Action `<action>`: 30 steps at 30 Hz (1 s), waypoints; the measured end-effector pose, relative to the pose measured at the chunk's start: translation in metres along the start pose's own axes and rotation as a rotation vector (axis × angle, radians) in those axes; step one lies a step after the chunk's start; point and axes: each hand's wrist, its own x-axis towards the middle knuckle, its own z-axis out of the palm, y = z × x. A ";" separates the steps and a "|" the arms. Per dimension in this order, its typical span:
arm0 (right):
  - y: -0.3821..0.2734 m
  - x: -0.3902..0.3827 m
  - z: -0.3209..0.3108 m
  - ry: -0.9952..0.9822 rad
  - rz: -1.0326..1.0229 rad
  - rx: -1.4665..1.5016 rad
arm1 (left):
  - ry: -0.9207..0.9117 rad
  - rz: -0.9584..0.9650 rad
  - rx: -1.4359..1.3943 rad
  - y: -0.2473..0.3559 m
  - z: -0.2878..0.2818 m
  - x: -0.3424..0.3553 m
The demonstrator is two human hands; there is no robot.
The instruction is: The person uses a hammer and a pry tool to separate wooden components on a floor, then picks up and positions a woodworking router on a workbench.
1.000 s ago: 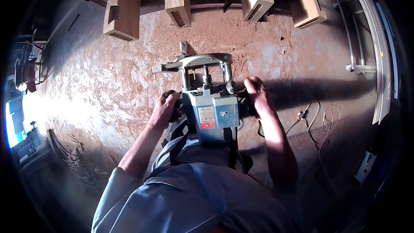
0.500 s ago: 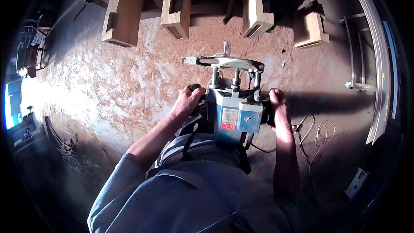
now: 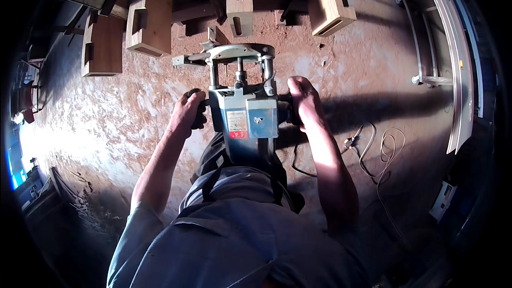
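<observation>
I hold a blue power router (image 3: 250, 128) in front of my body, its metal base ring (image 3: 240, 50) and bar attachment pointing away from me, on two shiny columns. My left hand (image 3: 186, 112) is closed round its dark left side handle, and my right hand (image 3: 304, 104) grips the right one. A dark cable hangs below the tool beside my right forearm.
Several wooden box sections with cut slots (image 3: 149, 26) lie ahead with metal clamps (image 3: 80, 1) among them. A coiled cord with plug (image 3: 386, 152) is on the dusty floor (image 3: 106, 117) at right. A metal rack (image 3: 426, 48) and long pale rail (image 3: 460, 101) run along the right.
In the last half second the router, both hands and the wooden sections have shifted left and somewhat up in the view. Both hands keep their grip.
</observation>
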 end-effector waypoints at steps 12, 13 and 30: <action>0.020 0.031 0.004 0.009 -0.025 0.038 | -0.020 0.044 0.059 0.008 0.003 0.018; 0.012 0.032 0.004 0.014 -0.019 0.041 | -0.016 0.051 0.061 0.011 0.005 0.020; 0.008 0.041 -0.001 -0.063 0.016 0.029 | 0.009 0.064 0.052 0.003 0.006 0.030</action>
